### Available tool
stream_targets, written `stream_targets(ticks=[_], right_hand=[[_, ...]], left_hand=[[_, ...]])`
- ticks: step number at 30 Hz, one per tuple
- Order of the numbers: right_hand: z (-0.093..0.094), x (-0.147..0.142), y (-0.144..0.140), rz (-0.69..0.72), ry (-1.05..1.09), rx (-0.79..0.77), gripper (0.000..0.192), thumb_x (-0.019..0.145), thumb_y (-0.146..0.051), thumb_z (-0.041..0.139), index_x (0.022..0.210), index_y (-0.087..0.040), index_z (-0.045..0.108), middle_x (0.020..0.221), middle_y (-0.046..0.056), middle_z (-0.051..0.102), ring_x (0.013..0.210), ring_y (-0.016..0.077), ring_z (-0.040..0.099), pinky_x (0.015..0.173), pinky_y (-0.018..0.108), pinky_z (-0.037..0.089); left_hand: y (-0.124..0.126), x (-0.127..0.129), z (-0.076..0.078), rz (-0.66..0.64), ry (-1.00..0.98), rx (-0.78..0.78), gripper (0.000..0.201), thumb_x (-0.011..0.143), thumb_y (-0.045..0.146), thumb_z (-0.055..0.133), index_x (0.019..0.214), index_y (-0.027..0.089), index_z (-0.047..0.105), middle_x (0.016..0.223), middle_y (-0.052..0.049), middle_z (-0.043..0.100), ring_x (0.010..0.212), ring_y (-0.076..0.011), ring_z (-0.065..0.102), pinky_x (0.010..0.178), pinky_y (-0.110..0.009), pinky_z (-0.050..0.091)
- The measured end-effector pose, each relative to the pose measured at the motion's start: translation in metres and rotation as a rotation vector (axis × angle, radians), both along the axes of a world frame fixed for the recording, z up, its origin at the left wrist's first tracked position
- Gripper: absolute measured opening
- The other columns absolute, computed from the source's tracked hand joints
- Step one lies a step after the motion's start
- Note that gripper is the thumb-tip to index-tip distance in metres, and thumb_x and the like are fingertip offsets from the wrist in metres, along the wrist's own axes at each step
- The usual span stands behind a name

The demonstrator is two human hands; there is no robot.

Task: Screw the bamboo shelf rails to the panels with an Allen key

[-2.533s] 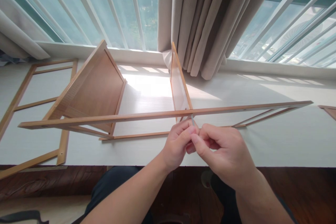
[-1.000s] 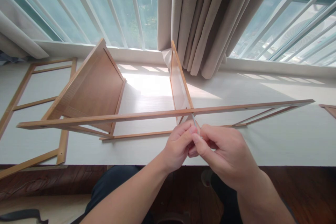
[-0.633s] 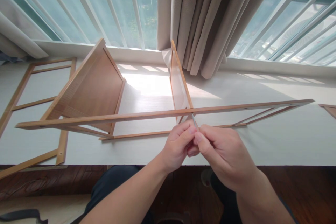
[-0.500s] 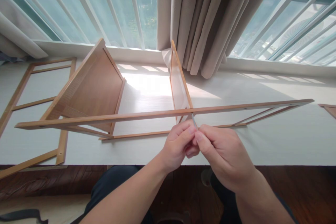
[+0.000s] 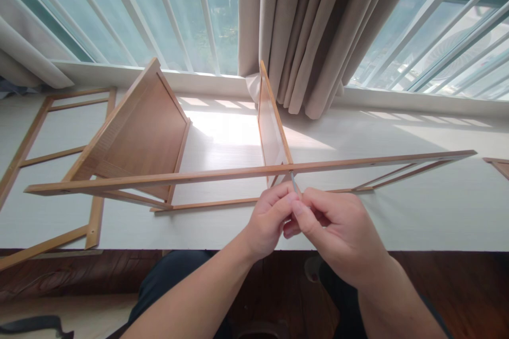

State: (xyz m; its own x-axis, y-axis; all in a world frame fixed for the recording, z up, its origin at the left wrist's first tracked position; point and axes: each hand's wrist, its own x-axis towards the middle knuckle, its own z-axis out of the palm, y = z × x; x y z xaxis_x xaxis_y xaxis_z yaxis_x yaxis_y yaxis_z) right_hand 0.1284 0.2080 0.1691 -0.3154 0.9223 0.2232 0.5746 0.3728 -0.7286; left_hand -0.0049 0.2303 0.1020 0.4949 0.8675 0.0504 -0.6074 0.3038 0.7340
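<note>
A thin grey metal rod that looks like a hex key [image 5: 295, 182] meets the front rail [image 5: 222, 174] of a wooden frame, where a shelf panel [image 5: 274, 122] joins it from behind. My right hand [image 5: 338, 233] is closed, pinching the near end of the hex key between thumb and forefinger. Against it, my left hand [image 5: 270, 220] is closed too, its thumb and fingers around the rod just below the rail. The fingers cover much of the rod. A larger wooden panel [image 5: 139, 132] stands tilted at the rail's left part.
On the white tabletop [image 5: 429, 206], another wooden frame [image 5: 27, 137] lies at the left, one piece passing the front edge. A wooden corner [image 5: 499, 167] shows at the far right. Behind are a beige curtain [image 5: 318, 32] and barred windows.
The fingers of my right hand have shifted slightly around the hex key, turning a little. The wooden frame and panels stay in place.
</note>
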Motion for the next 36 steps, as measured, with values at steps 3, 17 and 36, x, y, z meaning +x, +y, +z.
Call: stream_targets(ticks=[3, 17, 36], right_hand=[[0.000, 0.001, 0.000, -0.006, -0.020, 0.035, 0.037, 0.100, -0.027, 0.052, 0.064, -0.018, 0.052, 0.056, -0.003, 0.049, 0.053, 0.0087, 0.042, 0.054, 0.025, 0.030], [-0.003, 0.001, 0.002, 0.055, -0.133, 0.275, 0.034, 0.101, -0.017, 0.051, 0.067, -0.017, 0.050, 0.063, -0.003, 0.048, 0.057, 0.0089, 0.038, 0.061, 0.027, 0.028], [0.010, 0.031, 0.010, 0.076, 0.010, -0.227, 0.038, 0.095, -0.040, 0.065, 0.065, -0.018, 0.057, 0.054, -0.006, 0.040, 0.051, 0.0066, 0.034, 0.048, 0.022, 0.026]], left_hand=[[0.000, 0.000, 0.000, 0.010, 0.030, -0.003, 0.039, 0.089, 0.047, 0.064, 0.072, 0.016, 0.047, 0.055, 0.004, 0.040, 0.049, -0.0061, 0.037, 0.051, -0.020, 0.027], [0.000, 0.000, -0.003, -0.014, -0.099, 0.030, 0.036, 0.098, 0.043, 0.052, 0.073, 0.017, 0.046, 0.051, 0.005, 0.038, 0.046, -0.0064, 0.034, 0.049, -0.020, 0.027], [0.000, 0.002, -0.005, -0.168, -0.241, 0.021, 0.030, 0.101, 0.038, 0.043, 0.082, 0.017, 0.054, 0.049, 0.007, 0.033, 0.041, -0.0059, 0.030, 0.040, -0.015, 0.027]])
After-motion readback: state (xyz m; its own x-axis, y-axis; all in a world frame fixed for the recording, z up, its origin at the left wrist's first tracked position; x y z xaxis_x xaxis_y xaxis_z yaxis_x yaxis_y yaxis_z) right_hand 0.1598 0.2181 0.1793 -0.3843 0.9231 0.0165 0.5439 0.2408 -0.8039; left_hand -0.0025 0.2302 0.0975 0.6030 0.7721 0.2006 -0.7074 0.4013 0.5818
